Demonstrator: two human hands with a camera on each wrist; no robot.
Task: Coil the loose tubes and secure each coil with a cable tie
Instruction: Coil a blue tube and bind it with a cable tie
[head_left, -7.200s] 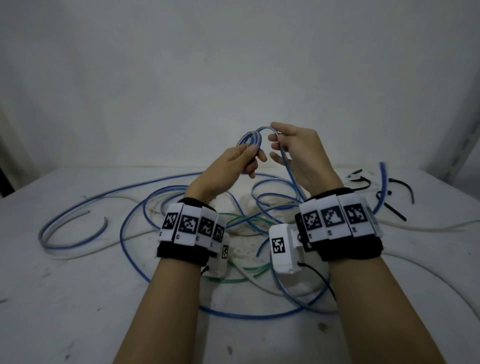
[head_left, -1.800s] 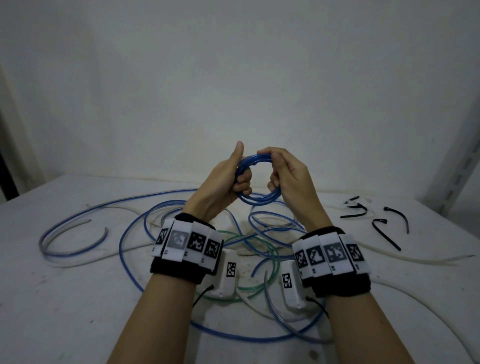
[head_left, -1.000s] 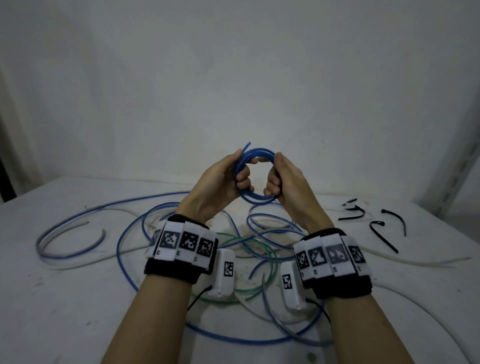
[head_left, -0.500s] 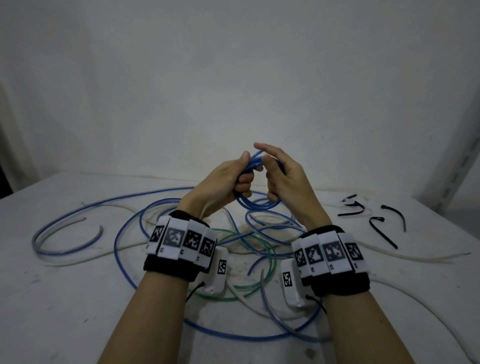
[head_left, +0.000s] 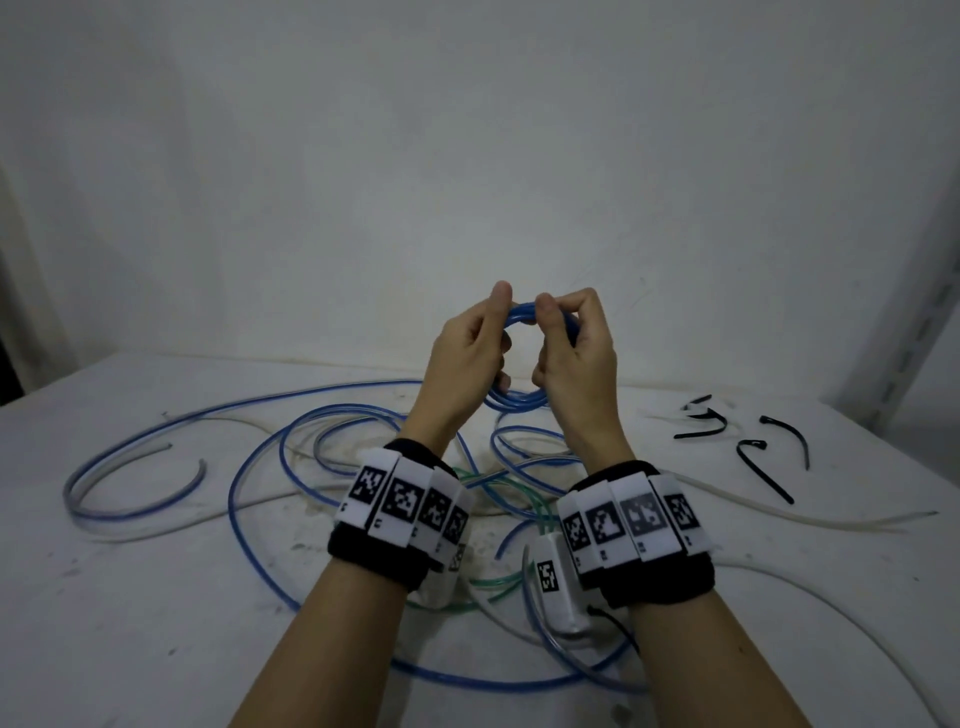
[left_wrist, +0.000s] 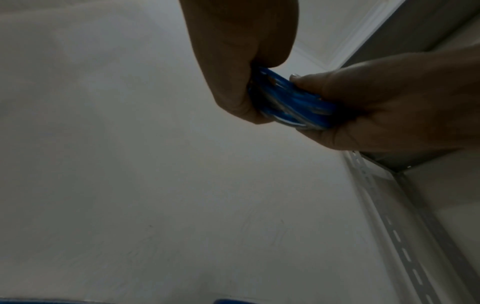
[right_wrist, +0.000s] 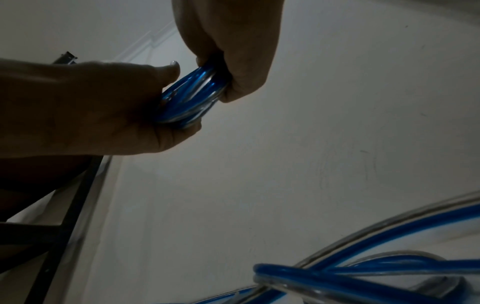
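Note:
A small coil of blue tube (head_left: 519, 402) hangs in the air above the table (head_left: 130, 597), between both hands. My left hand (head_left: 497, 332) grips its left side, thumb up along the top. My right hand (head_left: 550, 338) grips the right side, thumb and forefinger pinching the top strands. In the left wrist view the blue coil (left_wrist: 293, 102) sits bunched between my left hand (left_wrist: 241, 86) and right hand (left_wrist: 363, 107). The right wrist view shows the blue coil (right_wrist: 189, 96) the same way. Black cable ties (head_left: 763, 470) lie loose at the table's right.
Loose blue tubes (head_left: 249, 467), a green tube (head_left: 498, 491) and whitish tubes (head_left: 810, 517) sprawl tangled over the table under my wrists. A wall (head_left: 467, 156) stands behind, and a slotted metal upright (head_left: 914, 322) rises at the far right.
Over the past seconds more blue tube was wound into the coil. Since half a second ago my right forefinger has curled back, and both hands now hold the ring upright and slightly higher.

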